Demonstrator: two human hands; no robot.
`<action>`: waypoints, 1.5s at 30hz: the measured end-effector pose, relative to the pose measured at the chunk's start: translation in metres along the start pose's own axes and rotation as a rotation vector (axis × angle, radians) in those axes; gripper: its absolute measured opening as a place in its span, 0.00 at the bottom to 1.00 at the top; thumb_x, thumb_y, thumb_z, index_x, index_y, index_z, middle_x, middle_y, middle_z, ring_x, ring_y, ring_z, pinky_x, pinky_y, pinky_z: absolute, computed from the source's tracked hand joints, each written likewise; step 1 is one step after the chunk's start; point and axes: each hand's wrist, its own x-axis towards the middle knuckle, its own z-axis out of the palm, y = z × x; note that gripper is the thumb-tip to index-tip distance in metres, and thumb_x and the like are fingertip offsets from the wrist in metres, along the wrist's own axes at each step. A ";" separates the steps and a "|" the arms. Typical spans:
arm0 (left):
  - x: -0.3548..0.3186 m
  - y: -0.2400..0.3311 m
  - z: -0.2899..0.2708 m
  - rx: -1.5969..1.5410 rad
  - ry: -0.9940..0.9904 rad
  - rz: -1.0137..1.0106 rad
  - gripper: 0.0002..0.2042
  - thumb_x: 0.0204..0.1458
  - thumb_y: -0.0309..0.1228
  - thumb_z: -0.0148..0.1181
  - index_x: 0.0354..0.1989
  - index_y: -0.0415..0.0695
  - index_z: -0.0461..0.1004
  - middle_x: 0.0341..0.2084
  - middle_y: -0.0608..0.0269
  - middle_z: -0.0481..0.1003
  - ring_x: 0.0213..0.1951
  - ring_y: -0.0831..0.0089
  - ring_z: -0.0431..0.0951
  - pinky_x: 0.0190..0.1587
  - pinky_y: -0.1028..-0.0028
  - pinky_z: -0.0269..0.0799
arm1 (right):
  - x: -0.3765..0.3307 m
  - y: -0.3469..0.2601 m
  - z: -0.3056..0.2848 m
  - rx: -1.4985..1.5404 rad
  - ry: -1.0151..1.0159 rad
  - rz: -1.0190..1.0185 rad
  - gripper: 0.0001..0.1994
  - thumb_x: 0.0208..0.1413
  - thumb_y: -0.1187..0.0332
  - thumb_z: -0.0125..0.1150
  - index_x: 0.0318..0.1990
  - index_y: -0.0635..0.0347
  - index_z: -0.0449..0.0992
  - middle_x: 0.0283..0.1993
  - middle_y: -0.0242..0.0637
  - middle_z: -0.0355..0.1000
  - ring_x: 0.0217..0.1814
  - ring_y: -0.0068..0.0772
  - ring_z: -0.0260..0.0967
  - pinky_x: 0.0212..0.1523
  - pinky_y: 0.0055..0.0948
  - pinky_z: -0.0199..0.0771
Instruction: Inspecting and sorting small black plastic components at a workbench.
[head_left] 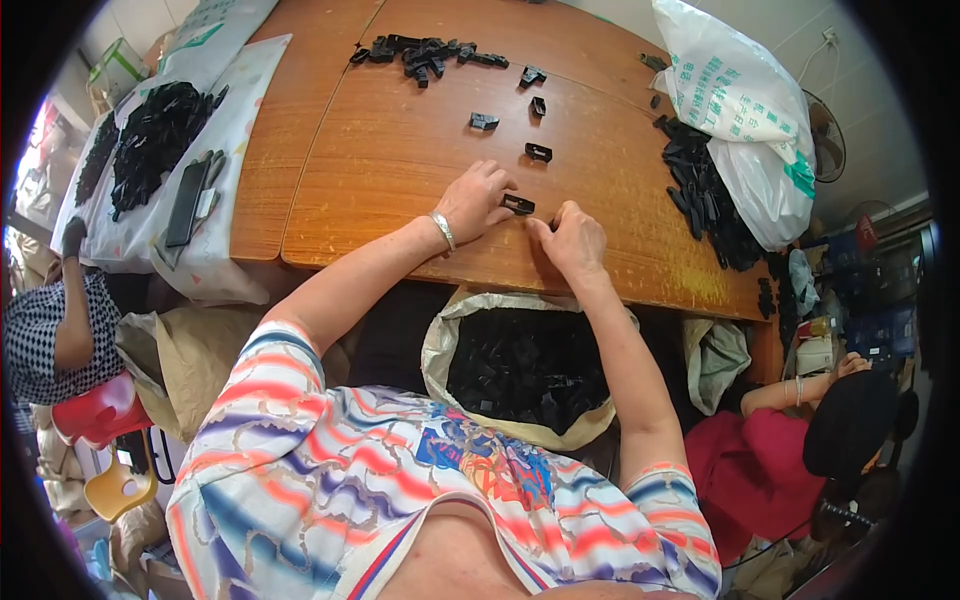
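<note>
My left hand [474, 204], with a silver bracelet at the wrist, rests at the table's near side. Its thumb and fingers close on the left end of a small black plastic part [518, 205] with an opening through its middle. Just right of that part is my right hand [575, 242], fingers curled in and thumb against them; whatever it pinches is hidden. Beyond my hands lie several loose black plastic parts [539, 152] on the brown wooden table [390, 150]. Below the table edge, between my forearms, an open sack [437, 350] holds a mass of black parts.
A heap of black parts [425, 58] lies at the far side. Long black pieces [700, 190] and a white plastic bag [745, 110] are at the right. Left, a covered table bears another black pile [160, 140] and a phone [186, 204]. People sit at both sides.
</note>
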 end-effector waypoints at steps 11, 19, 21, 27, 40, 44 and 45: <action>0.001 -0.005 0.000 0.074 -0.059 -0.089 0.11 0.42 0.30 0.68 0.34 0.43 0.77 0.33 0.58 0.72 0.41 0.58 0.70 0.46 0.64 0.69 | -0.001 0.013 -0.015 0.164 0.095 -0.374 0.08 0.47 0.73 0.60 0.37 0.56 0.77 0.36 0.42 0.72 0.39 0.49 0.74 0.40 0.43 0.74; 0.004 -0.006 0.001 0.061 -0.119 -0.152 0.12 0.40 0.31 0.70 0.34 0.45 0.78 0.34 0.59 0.74 0.44 0.58 0.71 0.49 0.63 0.69 | 0.013 0.022 -0.001 0.296 0.040 -0.389 0.10 0.47 0.72 0.66 0.38 0.62 0.78 0.36 0.47 0.74 0.39 0.52 0.73 0.41 0.41 0.73; 0.004 -0.007 0.001 0.062 -0.127 -0.155 0.12 0.40 0.32 0.70 0.34 0.45 0.78 0.34 0.59 0.74 0.44 0.58 0.71 0.49 0.63 0.69 | 0.017 0.014 0.006 0.375 0.123 -0.382 0.10 0.48 0.72 0.66 0.39 0.64 0.77 0.36 0.47 0.74 0.39 0.53 0.72 0.40 0.41 0.73; 0.003 -0.010 0.005 0.056 -0.123 -0.160 0.12 0.40 0.33 0.69 0.34 0.45 0.78 0.35 0.59 0.74 0.44 0.58 0.71 0.48 0.63 0.70 | 0.023 -0.006 0.014 0.369 0.153 -0.426 0.09 0.47 0.74 0.66 0.37 0.62 0.76 0.37 0.44 0.73 0.39 0.52 0.72 0.39 0.41 0.73; 0.005 -0.009 0.003 0.038 -0.112 -0.136 0.10 0.39 0.34 0.67 0.30 0.46 0.78 0.30 0.60 0.74 0.40 0.57 0.72 0.44 0.62 0.70 | 0.005 -0.002 0.026 0.110 0.196 -0.607 0.14 0.50 0.75 0.58 0.47 0.59 0.75 0.38 0.42 0.69 0.39 0.46 0.71 0.38 0.38 0.73; 0.034 -0.022 -0.028 -0.435 -0.505 -0.322 0.12 0.43 0.33 0.68 0.36 0.44 0.78 0.31 0.55 0.76 0.38 0.54 0.75 0.44 0.62 0.71 | -0.006 0.015 0.022 0.295 0.160 -0.469 0.13 0.51 0.72 0.62 0.46 0.60 0.76 0.40 0.43 0.70 0.36 0.46 0.72 0.36 0.37 0.74; 0.045 -0.041 -0.028 -0.314 -0.332 -0.207 0.11 0.46 0.32 0.66 0.38 0.42 0.78 0.33 0.53 0.78 0.40 0.56 0.77 0.45 0.63 0.73 | -0.013 0.021 0.022 0.361 0.143 -0.373 0.13 0.51 0.72 0.63 0.45 0.60 0.76 0.40 0.43 0.71 0.35 0.47 0.73 0.35 0.37 0.74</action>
